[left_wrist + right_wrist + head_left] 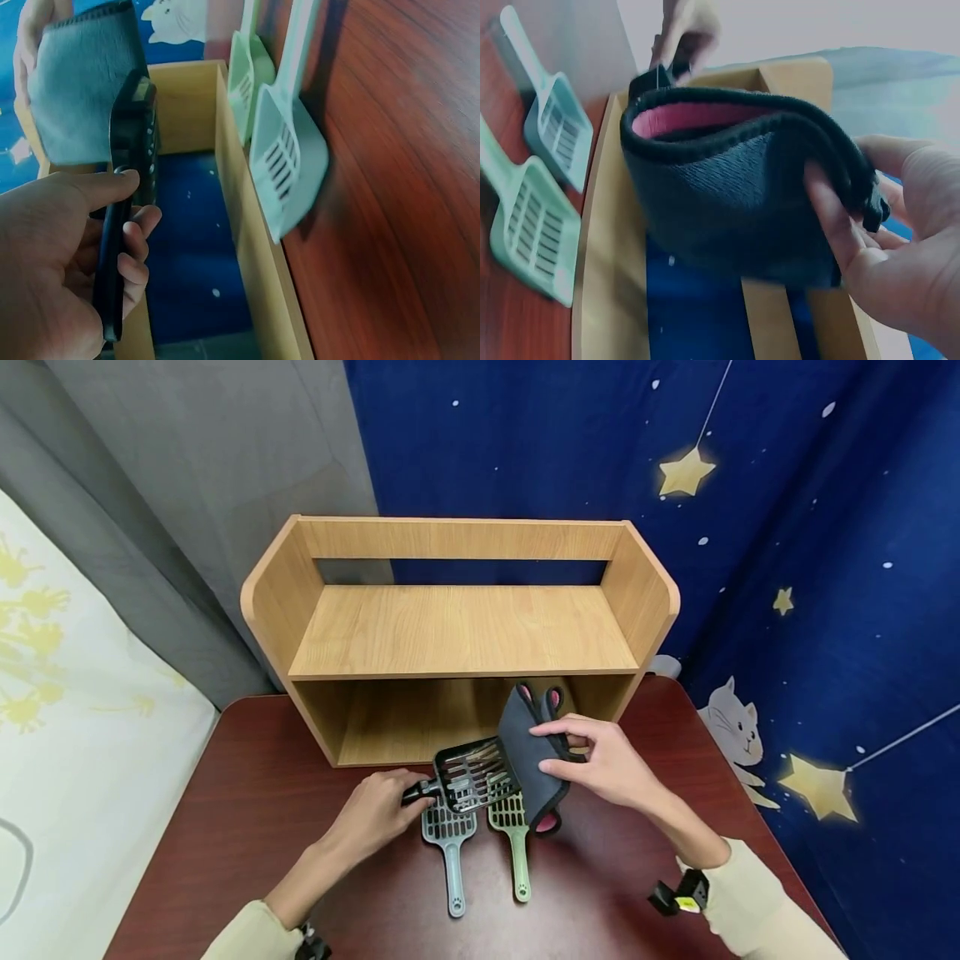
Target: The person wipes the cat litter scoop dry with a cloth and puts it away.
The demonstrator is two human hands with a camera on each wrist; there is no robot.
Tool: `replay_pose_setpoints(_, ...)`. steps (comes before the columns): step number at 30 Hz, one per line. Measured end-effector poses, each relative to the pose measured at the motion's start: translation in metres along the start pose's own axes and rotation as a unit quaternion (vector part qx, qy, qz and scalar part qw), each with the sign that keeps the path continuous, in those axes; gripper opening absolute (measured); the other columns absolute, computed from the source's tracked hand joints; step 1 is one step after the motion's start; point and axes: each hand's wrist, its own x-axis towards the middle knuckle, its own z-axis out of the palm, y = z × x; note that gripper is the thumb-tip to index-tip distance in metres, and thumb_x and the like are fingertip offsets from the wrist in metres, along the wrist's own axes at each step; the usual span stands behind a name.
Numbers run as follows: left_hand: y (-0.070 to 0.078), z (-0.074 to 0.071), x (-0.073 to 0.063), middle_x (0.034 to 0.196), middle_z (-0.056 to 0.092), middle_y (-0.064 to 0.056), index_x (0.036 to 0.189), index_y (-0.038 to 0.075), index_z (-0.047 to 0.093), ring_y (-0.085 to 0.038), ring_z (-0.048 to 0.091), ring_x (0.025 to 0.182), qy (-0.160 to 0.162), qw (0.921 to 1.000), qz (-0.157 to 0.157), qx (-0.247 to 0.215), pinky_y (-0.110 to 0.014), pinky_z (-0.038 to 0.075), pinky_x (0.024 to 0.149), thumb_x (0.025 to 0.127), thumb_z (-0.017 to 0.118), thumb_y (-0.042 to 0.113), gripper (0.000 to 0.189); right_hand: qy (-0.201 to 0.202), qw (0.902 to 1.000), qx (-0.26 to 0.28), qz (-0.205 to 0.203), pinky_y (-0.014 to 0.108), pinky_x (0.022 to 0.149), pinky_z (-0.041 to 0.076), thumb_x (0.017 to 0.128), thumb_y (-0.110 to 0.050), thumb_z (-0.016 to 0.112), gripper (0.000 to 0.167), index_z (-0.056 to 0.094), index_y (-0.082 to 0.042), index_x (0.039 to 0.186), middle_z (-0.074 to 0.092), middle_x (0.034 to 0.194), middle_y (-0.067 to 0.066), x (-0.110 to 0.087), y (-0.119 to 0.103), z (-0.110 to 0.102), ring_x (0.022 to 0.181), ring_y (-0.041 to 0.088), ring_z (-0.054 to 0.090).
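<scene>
Black scoop (459, 777): it is of smooth, shiny material, with a shallow square head cut by long slots and a narrow handle; it is held in the air in front of the lower compartment of the shelf.
Left hand (382, 802): it grasps the handle of this scoop, the thumb lying along it and the fingers curled around.
Dark grey cloth (528, 760): soft and finely textured, folded, edged with black binding, and pink on its inner side; it is also before the lower compartment of the shelf, next to the slotted head. Whether the two touch, I cannot tell.
Right hand (600, 756): it pinches the cloth at its edge between thumb and fingers.
Blue-grey scoop (451, 852): slotted, with a slim handle; it lies in front of the middle of the shelf, handle pointing away from it.
Green scoop (517, 843): similar in shape, in front of the shelf, slightly nearer to its right end.
Shelf (465, 627): pale wood grain, two levels, side panels with rounded corners.
Table (600, 893): reddish brown, glossy, under the shelf.
Blue curtain (525, 452): fabric printed with yellow stars, behind the shelf.
</scene>
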Motion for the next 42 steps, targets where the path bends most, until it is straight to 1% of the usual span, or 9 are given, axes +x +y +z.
replay_pose_setpoints(7,0.014,0.007,0.013,0.098,0.08,-0.003,0.106,0.007,0.081,-0.021,0.077,0.09,-0.012,0.9999,-0.002,-0.01,-0.042,0.061,0.075,0.087,0.088,0.02,0.024,-0.04,0.9989,0.003,0.026,0.033,0.085,0.062,0.09,-0.006,0.084,0.037,0.076,-0.008,0.126,0.068,0.122,0.016,0.023,-0.002,0.026,0.103,0.023,0.077)
replay_pose_setpoints(13,0.025,0.011,0.022,0.101,0.08,-0.002,0.107,0.007,0.08,-0.019,0.077,0.092,-0.011,0.9998,0.008,-0.015,-0.04,0.061,0.076,0.086,0.089,0.019,0.025,-0.063,0.9938,-0.09,0.021,0.026,0.082,0.06,0.086,-0.006,0.082,0.039,0.078,-0.014,0.124,0.07,0.12,0.011,0.036,0.01,0.051,0.095,0.012,0.075)
replay_pose_setpoints(19,0.033,0.012,0.03,0.107,0.08,-0.004,0.111,0.007,0.08,-0.021,0.077,0.097,-0.013,0.9996,0.022,-0.007,-0.041,0.061,0.078,0.089,0.087,0.02,0.026,-0.049,0.976,-0.209,-0.035,0.024,0.078,0.053,0.082,-0.011,0.083,0.037,0.08,-0.019,0.118,0.075,0.108,-0.003,0.043,0.025,0.062,0.086,0.002,0.065)
replay_pose_setpoints(24,0.033,0.01,0.031,0.106,0.081,-0.003,0.112,0.008,0.08,-0.02,0.078,0.093,-0.01,0.9996,0.027,0.0,-0.042,0.061,0.075,0.09,0.086,0.022,0.026,-0.047,0.956,-0.285,-0.05,0.031,0.079,0.05,0.078,-0.01,0.082,0.035,0.081,-0.018,0.112,0.078,0.103,-0.007,0.04,0.026,0.051,0.083,0.01,0.059)
replay_pose_setpoints(27,0.033,0.008,0.031,0.105,0.081,-0.003,0.111,0.008,0.08,-0.021,0.078,0.092,-0.003,0.9996,0.027,0.001,-0.043,0.061,0.074,0.089,0.086,0.021,0.026,-0.038,0.9512,-0.303,-0.047,0.033,0.08,0.051,0.077,-0.008,0.081,0.035,0.081,-0.016,0.11,0.079,0.1,-0.005,0.039,0.024,0.046,0.085,0.012,0.062)
replay_pose_setpoints(30,0.033,0.009,0.032,0.105,0.081,-0.003,0.111,0.008,0.08,-0.021,0.078,0.091,0.0,0.9997,0.024,-0.004,-0.044,0.06,0.073,0.088,0.087,0.02,0.026,-0.034,0.9544,-0.293,-0.046,0.033,0.079,0.051,0.078,-0.008,0.081,0.035,0.081,-0.017,0.112,0.078,0.102,-0.004,0.039,0.022,0.047,0.086,0.013,0.063)
replay_pose_setpoints(37,0.037,0.014,0.033,0.105,0.081,-0.005,0.111,0.007,0.081,-0.018,0.077,0.084,-0.001,0.9995,0.026,-0.017,-0.041,0.06,0.071,0.088,0.088,0.019,0.027,-0.034,0.9826,-0.18,-0.031,0.026,0.083,0.058,0.084,-0.004,0.081,0.036,0.081,-0.018,0.117,0.077,0.111,0.0,0.041,0.021,0.062,0.096,0.008,0.071)
replay_pose_setpoints(39,0.037,0.014,0.033,0.104,0.081,-0.005,0.111,0.007,0.081,-0.016,0.076,0.08,0.003,0.9994,0.03,-0.014,-0.04,0.06,0.069,0.087,0.088,0.019,0.027,-0.029,0.9827,-0.18,-0.035,0.026,0.083,0.057,0.084,-0.004,0.081,0.036,0.081,-0.019,0.116,0.077,0.11,-0.001,0.041,0.022,0.063,0.096,0.009,0.07)
replay_pose_setpoints(42,0.037,0.013,0.034,0.104,0.081,-0.003,0.11,0.007,0.081,-0.013,0.073,0.074,0.006,0.9994,0.034,-0.008,-0.039,0.059,0.067,0.088,0.088,0.019,0.026,-0.029,0.9754,-0.214,-0.042,0.026,0.08,0.053,0.082,-0.006,0.082,0.035,0.081,-0.021,0.115,0.077,0.106,-0.005,0.04,0.025,0.062,0.088,0.007,0.065)
